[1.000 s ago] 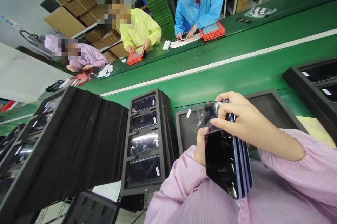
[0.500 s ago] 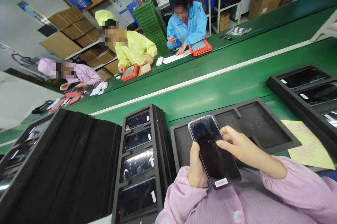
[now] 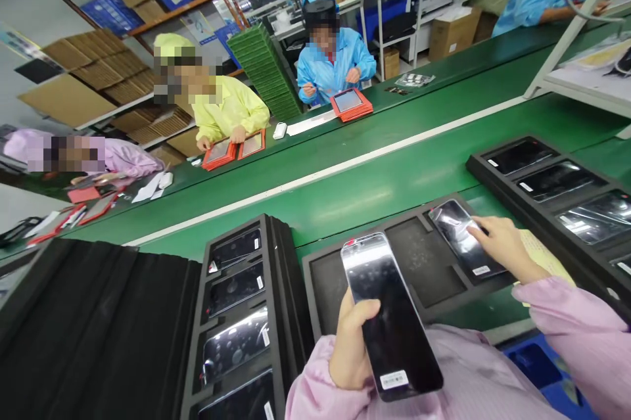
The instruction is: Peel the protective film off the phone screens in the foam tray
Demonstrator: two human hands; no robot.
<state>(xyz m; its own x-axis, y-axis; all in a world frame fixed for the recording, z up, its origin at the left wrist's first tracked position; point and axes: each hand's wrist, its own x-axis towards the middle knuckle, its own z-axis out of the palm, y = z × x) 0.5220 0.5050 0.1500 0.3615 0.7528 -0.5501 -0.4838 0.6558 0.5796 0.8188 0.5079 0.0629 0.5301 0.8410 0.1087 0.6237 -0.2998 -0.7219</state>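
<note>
My left hand (image 3: 352,341) grips a black smartphone (image 3: 399,315) from its left side, thumb lying over the glass. This smartphone has a white label near its lower end and a red mark at the top. My right hand (image 3: 500,246) holds a second smartphone (image 3: 461,236) by its right edge, at the right compartment of the black foam tray (image 3: 436,307). Whether that one rests fully on the tray floor, I cannot tell. The tray lies before me on the green bench, with its middle compartment bare and its left one partly covered by the first smartphone.
Stacked foam trays holding smartphones stand left (image 3: 276,302) and right (image 3: 476,167). More black foam (image 3: 98,328) rises at far left. A yellow sheet (image 3: 547,256) lies by my right hand. Across the green bench (image 3: 335,200), several co-workers sit with red-framed pieces (image 3: 352,104).
My right hand has moved right, off the smartphone in my left hand, and now has another smartphone at the tray's right compartment. My left hand keeps its hold. The head view has shifted.
</note>
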